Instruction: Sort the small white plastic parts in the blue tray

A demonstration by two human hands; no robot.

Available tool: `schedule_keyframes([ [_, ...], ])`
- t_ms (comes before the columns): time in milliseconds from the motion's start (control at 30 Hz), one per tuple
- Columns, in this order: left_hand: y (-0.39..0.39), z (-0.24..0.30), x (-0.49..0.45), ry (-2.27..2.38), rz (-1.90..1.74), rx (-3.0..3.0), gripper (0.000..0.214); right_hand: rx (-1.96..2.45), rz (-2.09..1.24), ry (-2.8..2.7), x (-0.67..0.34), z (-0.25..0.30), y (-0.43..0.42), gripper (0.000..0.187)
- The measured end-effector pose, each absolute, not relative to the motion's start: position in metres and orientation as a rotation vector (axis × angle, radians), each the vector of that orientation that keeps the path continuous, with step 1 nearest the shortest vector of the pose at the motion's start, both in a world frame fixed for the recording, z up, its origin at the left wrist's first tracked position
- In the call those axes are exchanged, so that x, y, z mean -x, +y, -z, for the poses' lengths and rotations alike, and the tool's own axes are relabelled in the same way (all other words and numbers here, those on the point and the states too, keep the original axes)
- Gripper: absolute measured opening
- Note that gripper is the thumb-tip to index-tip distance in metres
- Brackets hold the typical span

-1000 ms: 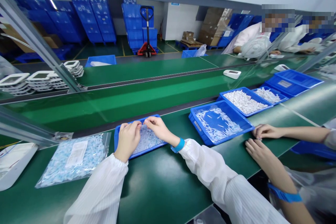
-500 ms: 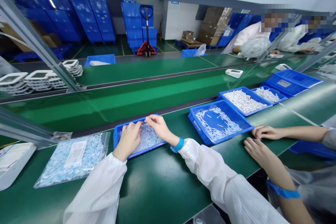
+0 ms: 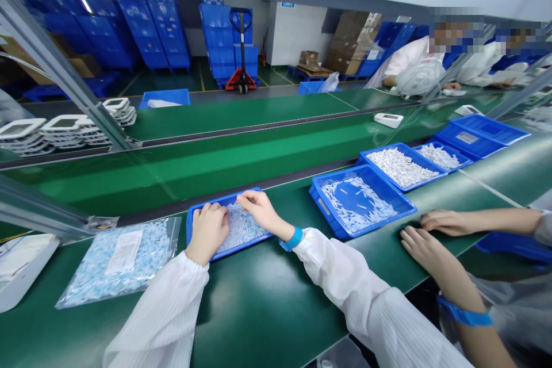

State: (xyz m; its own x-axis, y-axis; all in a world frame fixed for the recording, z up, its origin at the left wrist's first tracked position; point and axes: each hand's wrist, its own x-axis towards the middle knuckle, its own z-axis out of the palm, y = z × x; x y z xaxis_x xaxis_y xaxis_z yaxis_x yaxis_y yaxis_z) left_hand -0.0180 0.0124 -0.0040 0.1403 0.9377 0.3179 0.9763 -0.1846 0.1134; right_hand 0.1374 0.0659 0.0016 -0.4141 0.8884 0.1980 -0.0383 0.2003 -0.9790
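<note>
Down on the green bench [image 3: 245, 310], blue parts tray [image 3: 189, 227]: right beneath both hands, its pale blue-white pieces [image 3: 245, 224] too tiny to identify.
Left hand [image 3: 209, 229]: curled over the tray's left end, fingertips hidden, grip impossible to tell.
Right hand [image 3: 261, 210]: thumb and forefinger drawn close; whether they pinch a piece, can't tell.
Clear bag [image 3: 150, 259]: packed with similar pieces, white label [image 3: 125, 252] unreadable.
Blue bin [image 3: 485, 142]: pale tag [image 3: 467, 137], illegible.
Co-worker's hands [image 3: 446, 222]: near the bench's edge.

Far beyond my fingers [image 3: 248, 196] I see a red pallet truck [image 3: 242, 57] before stacked blue boxes [image 3: 215, 34]. Ahead and left of my fingers sit piled white frames [image 3: 64, 129]; ahead and right, a white fan [image 3: 419, 76] and brown cartons [image 3: 347, 40].
</note>
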Motion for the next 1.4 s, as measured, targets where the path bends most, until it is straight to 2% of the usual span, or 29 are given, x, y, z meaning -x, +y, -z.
schedule_keyframes([
  [300, 0.0169, 0.0006, 0.0197, -2.125, 0.821, 2.268, 0.023, 0.797, -1.301, -1.692, -0.138, 0.003, 0.0667, 0.032],
  [500, 0.0178, -0.0001, 0.019, -2.026, 0.977, 2.319, 0.018, 0.817, -1.251, -1.702, -0.1377, 0.0009, 0.0655, 0.023],
  [667, 0.0181, 0.0015, 0.0211, -1.95, 1.115, 2.338, 0.025, 0.841, -1.256, -1.707, -0.1375, -0.002, 0.064, 0.02],
  [1400, 0.0146, -0.0038, 0.0194, -1.697, 1.214, 2.196, 0.017, 0.834, -1.167, -1.83, -0.1375, -0.0007, 0.0631, 0.017],
])
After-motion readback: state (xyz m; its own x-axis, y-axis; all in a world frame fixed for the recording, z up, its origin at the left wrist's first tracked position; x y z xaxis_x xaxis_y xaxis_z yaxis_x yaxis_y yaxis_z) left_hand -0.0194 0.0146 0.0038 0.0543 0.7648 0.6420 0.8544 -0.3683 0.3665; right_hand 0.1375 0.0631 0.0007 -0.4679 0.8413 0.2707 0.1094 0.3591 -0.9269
